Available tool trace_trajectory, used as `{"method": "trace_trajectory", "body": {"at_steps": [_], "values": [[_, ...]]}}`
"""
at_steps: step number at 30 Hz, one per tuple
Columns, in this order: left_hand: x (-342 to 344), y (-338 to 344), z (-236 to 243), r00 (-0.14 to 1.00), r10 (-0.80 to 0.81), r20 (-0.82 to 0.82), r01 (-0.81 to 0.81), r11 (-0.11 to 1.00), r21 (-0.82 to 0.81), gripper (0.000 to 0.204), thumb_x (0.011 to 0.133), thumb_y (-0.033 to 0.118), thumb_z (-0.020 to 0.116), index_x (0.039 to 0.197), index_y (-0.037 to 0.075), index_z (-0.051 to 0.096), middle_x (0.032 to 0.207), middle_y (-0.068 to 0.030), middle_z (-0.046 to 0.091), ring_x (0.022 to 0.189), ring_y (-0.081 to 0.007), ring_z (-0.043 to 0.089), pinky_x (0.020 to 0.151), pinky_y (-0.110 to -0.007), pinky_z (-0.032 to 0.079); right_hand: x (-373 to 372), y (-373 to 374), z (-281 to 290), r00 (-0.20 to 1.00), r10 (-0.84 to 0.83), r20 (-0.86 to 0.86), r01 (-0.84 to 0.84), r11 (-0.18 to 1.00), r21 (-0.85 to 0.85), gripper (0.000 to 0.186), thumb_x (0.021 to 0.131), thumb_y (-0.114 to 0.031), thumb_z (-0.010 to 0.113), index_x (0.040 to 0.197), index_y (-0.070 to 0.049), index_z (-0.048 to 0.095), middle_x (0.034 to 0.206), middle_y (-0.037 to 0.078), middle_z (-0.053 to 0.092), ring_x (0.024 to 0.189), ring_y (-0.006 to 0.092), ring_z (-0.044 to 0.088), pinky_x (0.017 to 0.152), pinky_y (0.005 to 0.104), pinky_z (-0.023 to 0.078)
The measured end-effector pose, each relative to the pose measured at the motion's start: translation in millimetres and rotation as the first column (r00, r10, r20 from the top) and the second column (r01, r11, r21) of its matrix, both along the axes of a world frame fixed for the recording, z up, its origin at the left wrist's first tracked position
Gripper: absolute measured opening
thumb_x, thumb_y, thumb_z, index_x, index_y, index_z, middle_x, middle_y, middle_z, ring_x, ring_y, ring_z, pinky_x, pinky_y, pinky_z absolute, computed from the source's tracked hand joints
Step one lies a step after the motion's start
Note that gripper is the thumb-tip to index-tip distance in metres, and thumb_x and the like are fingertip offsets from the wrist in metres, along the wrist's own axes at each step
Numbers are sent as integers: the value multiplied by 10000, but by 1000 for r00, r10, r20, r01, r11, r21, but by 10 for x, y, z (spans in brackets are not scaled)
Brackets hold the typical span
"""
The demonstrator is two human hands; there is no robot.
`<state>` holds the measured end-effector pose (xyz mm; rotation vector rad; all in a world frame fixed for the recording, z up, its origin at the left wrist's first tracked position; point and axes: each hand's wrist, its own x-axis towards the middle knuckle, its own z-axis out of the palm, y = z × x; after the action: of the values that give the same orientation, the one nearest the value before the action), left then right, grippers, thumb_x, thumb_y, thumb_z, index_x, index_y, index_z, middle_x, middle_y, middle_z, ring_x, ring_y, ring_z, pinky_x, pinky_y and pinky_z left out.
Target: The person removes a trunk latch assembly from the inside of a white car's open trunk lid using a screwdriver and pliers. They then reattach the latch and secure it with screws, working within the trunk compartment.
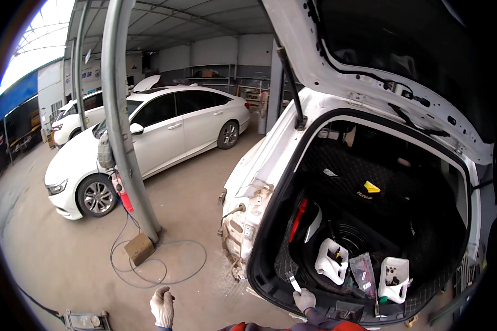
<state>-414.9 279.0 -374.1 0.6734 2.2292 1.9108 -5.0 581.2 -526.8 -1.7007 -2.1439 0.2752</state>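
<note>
My left hand (163, 309), in a whitish work glove, hangs over the floor left of the car. Its fingers are loosely bent and apart, with nothing seen in them. My right hand (304, 300), gloved alike, is at the rear sill of a white car's open boot. It is closed on a slim white tool (294, 283) with a greyish end; its exact kind is too small to tell. Right of that hand, inside the boot, are a cut-open white jug (323, 268), a clear plastic bag (364, 274) and another cut white jug (396, 270) holding small dark parts.
The raised tailgate (337, 77) hangs overhead at the right. A grey steel post (124, 116) stands at left, with a block (139, 249) and a looped hose (165, 276) by its foot. Beyond is a white sedan (165, 127). A metal jack-like frame (85, 321) sits lower left.
</note>
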Motion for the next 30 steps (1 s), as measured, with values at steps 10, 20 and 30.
{"method": "trace_trajectory", "body": {"at_steps": [10,20,30], "values": [[-244,551,145,973,-231,-19,231,972,29,259,891,95,544,1056,-55,675,714,-102,691,635,-131,637,611,-264,520,0,-462,-246,904,-155,-398,164,986,-12,390,914,-433,615,884,-50,684,736,177,672,609,326,659,552,461,505],[-211,710,327,926,-364,97,351,927,129,243,895,98,555,1043,-53,676,730,-108,688,646,-144,643,625,-277,528,88,-474,-34,822,-268,-503,197,962,-191,297,911,-349,627,952,-56,656,760,108,672,704,296,661,659,429,533],[630,1292,2678,420,-898,-135,862,441,-249,393,972,262,547,1294,46,610,1240,-183,649,1173,-268,602,1020,-364,469,-1722,-588,3877,601,714,-360,-746,662,67,260,974,-251,581,1042,-1,581,808,190,666,713,334,677,660,433,535]]}}
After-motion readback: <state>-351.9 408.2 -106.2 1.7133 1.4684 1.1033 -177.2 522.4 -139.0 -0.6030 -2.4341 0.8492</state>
